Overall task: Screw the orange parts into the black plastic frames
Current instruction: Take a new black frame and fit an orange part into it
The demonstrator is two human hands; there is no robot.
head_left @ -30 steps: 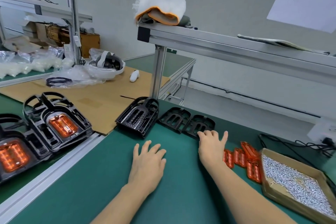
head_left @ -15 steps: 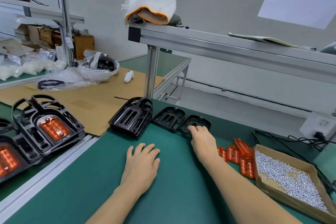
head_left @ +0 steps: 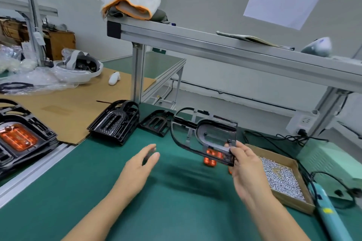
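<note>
My right hand pinches a black plastic frame by its near corner and holds it tilted above the green mat. Loose orange parts lie on the mat behind it, mostly hidden by the frame and hand. My left hand hovers over the mat with fingers relaxed, holding nothing. A stack of black frames stands at the mat's far left, and one more flat frame lies beside it. Finished frames with orange inserts sit at the left edge.
A cardboard box of small screws sits at the right, with a teal electric screwdriver and its cable beside it. An aluminium shelf rail crosses overhead. Cardboard sheet, a headset and plastic bags lie far left.
My right hand took hold of a black frame at the far edge of the mat and lifted it toward me. My left hand rose off the mat. The camera view shifted right.
</note>
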